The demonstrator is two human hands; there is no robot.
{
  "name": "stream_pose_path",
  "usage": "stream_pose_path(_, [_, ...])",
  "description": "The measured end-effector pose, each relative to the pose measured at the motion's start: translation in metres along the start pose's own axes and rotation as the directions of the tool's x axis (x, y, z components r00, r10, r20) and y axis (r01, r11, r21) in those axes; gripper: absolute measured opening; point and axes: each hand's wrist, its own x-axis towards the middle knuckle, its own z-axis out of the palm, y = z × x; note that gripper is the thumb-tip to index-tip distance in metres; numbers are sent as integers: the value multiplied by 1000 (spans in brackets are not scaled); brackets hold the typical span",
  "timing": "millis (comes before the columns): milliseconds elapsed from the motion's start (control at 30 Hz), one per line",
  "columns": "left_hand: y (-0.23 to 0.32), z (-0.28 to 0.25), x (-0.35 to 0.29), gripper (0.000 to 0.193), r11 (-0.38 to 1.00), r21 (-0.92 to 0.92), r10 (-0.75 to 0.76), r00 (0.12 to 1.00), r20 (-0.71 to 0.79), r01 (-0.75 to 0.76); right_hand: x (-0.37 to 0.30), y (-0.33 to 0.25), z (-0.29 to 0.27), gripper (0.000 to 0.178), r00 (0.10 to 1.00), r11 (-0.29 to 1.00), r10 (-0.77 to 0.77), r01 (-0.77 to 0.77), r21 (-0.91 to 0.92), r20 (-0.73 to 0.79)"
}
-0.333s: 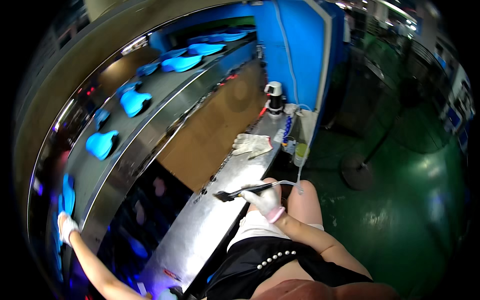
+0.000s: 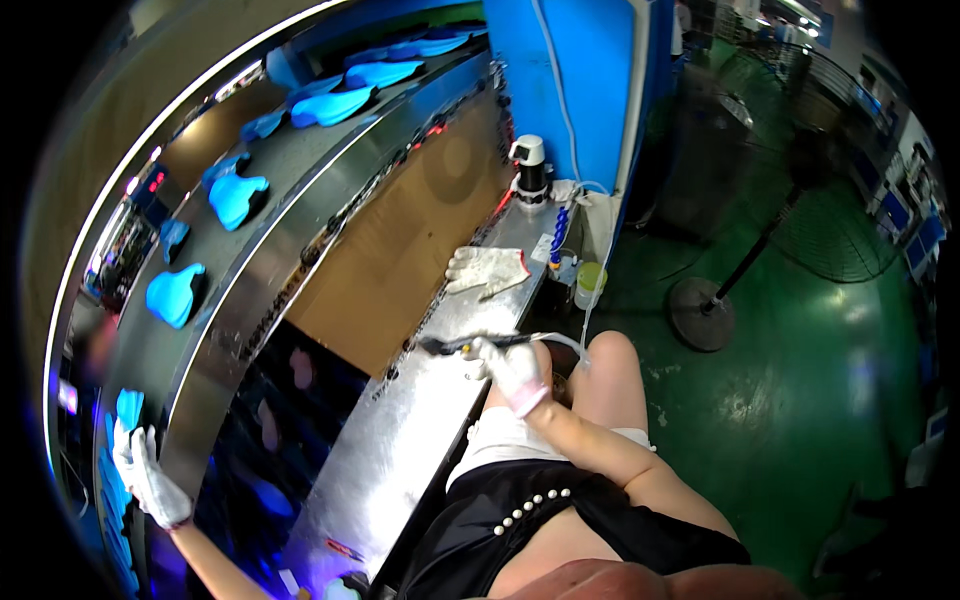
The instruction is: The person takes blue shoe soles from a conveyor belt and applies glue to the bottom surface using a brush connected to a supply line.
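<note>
My left hand (image 2: 155, 485), in a white glove, reaches to the near end of the conveyor at the far left. Its fingers and thumb are round the edge of a blue sole-shaped piece (image 2: 129, 408), which is partly hidden by the glove. Above my lap, my gloved right hand (image 2: 513, 372) grips a black-handled brush (image 2: 445, 347) with dark bristles. A pale tube (image 2: 565, 342) runs from the brush's back end. The bristles point left, over the metal ledge (image 2: 385, 465).
More blue sole-shaped pieces (image 2: 174, 294) lie along the conveyor belt (image 2: 240, 165). A white glove (image 2: 487, 272) rests on the ledge beside a cardboard sheet (image 2: 400, 240). A black-and-white canister (image 2: 530, 170) stands near the blue machine wall (image 2: 590, 90). A pedestal fan (image 2: 700, 315) is on the right.
My left hand has come back slightly toward me, with the blue piece at its fingertips. My right hand has shifted a little up and left with the brush. The whole view has turned slightly.
</note>
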Motion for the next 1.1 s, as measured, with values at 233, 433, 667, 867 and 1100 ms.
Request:
stream_pose_path(233, [11, 105, -191, 13, 742, -49, 657, 710, 254, -669, 13, -38, -23, 21, 969, 947, -235, 210, -243, -80])
stream_pose_path(433, [-97, 172, -330, 32, 941, -75, 277, 621, 733, -331, 13, -31, -35, 17, 965, 944, -245, 214, -250, -98])
stream_pose_path(667, [-75, 216, -306, 41, 711, -160, -490, 646, 585, 685, 10, -49, -33, 16, 960, 986, -142, 115, -122, -241])
stream_pose_path(867, [-145, 247, -296, 90, -600, -33, 42, 73, 996, 799, 5, -29, -25, 17, 981, 984, -100, 72, -166, -165])
stream_pose_path(1100, [-97, 279, -306, 90, -736, -128, -158, 15, 987, 665, 14, 5, -21, 15, 996, 796, 37, -82, -600, -86])
